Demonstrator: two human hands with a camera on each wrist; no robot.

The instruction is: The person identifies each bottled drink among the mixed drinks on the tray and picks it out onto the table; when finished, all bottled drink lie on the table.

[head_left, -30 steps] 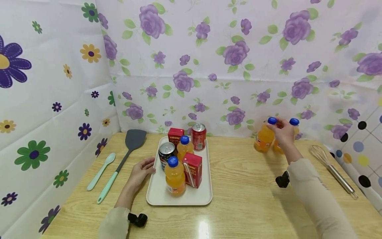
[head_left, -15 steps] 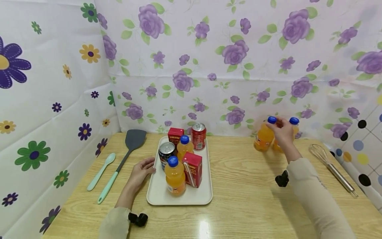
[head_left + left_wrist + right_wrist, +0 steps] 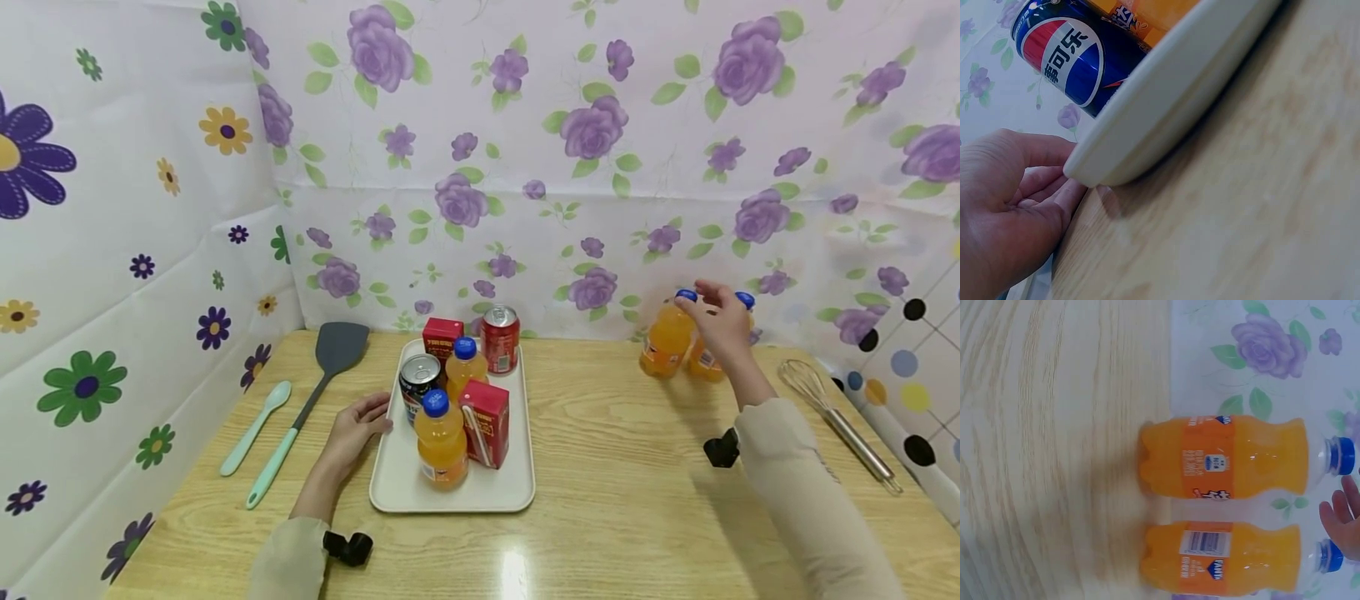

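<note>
My left hand is at the left rim of a cream tray; in the left wrist view its fingers and thumb hold that rim between them. On the tray stand a Pepsi can, a red can, two red drink cartons and two orange soda bottles. At the back right, my right hand hovers beside the blue caps of two upright Fanta bottles, a left one and a right one. Its fingers are loosely spread and hold nothing.
A turner with a grey head and a mint spoon lie left of the tray. A metal whisk lies at the far right. Floral cloth hangs behind the wooden table.
My right hand has let go of the left Fanta bottle's cap and lifted slightly up and right. Both bottles still stand in place. The left hand has stayed at the tray.
</note>
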